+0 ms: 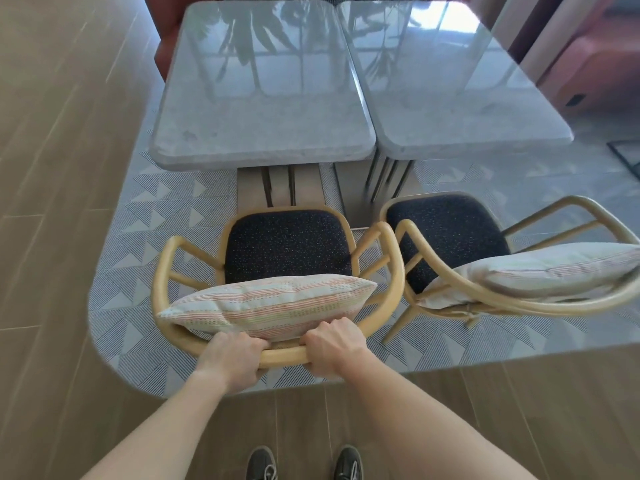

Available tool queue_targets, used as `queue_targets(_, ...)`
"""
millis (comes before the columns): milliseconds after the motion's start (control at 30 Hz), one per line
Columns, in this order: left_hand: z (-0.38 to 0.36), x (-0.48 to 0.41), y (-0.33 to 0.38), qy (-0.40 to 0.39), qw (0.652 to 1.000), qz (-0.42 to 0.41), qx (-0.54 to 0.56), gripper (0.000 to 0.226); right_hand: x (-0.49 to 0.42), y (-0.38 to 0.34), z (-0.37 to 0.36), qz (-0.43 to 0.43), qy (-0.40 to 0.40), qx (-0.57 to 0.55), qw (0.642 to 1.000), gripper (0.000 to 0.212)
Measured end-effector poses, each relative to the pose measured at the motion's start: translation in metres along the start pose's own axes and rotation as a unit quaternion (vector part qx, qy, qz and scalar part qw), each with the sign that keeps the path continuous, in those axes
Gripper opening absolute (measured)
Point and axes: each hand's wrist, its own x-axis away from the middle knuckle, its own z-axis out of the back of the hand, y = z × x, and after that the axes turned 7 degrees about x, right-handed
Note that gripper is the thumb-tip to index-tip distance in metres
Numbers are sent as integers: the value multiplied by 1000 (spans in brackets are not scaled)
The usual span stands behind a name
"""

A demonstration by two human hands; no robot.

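The head camera looks down on a rattan chair point(287, 244) standing just short of the left table point(263, 98), its dark seat facing that table's near edge and not yet tucked under the marble top. The left hand point(232, 355) and the right hand point(332, 344) are both wrapped over the chair's curved back rail point(284, 356), on the side farthest from the left table, with a short stretch of bare rail between them. The fingers curl over the top and down behind a striped cushion point(266, 306). This paired, centred grip probably serves to steer the chair straight, so that it can slide in line with the table instead of swinging toward its neighbour. The cushion leans upright against the backrest, likely set there as lumbar padding, and its lower edge touches the knuckles. The chair therefore sits directly ahead of the hands, between them and the left table, with both arms reaching forward to it. A second chair point(446, 230) with its own pale cushion point(547, 268) stands angled before the right table point(450, 81), which butts against the left table's right edge. A patterned rug point(138, 258) spreads beneath the left table, and the person's shoes point(261, 462) rest on a wooden floor point(52, 168) beyond it
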Motion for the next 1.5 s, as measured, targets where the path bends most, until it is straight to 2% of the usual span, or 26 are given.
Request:
queue_targets(433, -1, -1, 10, 8, 1000, 1, -14, 31, 5, 8, 1, 10, 2, 21, 1000, 26)
queue_targets(733, -3, -2, 11, 29, 999, 18, 15, 36, 7, 8, 4, 0, -2, 16, 1000, 28)
queue_targets(833, -6, 6, 11, 45, 996, 14, 71, 47, 12, 6, 3, -7, -8, 8, 1000, 34)
queue_targets(900, -6, 16, 7, 68, 983, 8, 169, 58, 18, 9, 3, -8, -3, -30, 1000, 48)
queue_targets(933, -3, 25, 5, 90, 963, 18, 253, 62, 24, 11, 6, -12, 6, -78, 997, 53)
queue_targets(967, 3, 35, 3, 123, 926, 35, 355, 67, 31, 13, 12, -20, 25, -153, 988, 54)
queue_targets(1033, 22, 53, -5, 224, 819, 69, 523, 80, 42, 18, 33, -43, 98, -325, 940, 50)
queue_targets(1133, 73, 72, -20, 364, 685, 65, 627, 87, 52, 21, 82, -68, 232, -479, 844, 45)
queue_targets(1233, 142, 102, -35, 462, 590, 0, 663, 80, 62, 12, 156, -27, 332, -551, 765, 48)
queue_targets(1333, 205, 153, -48, 535, 532, -79, 651, 73, 80, -5, 239, 60, 418, -569, 706, 55)
queue_targets(1400, 238, 194, -57, 568, 516, -120, 630, 66, 97, -24, 295, 138, 467, -566, 665, 68)
queue_targets(1433, 252, 215, -62, 585, 509, -135, 616, 64, 104, -36, 319, 178, 482, -558, 652, 74)
queue_targets(1500, 270, 254, -74, 616, 503, -149, 588, 66, 116, -62, 360, 233, 489, -531, 652, 81)
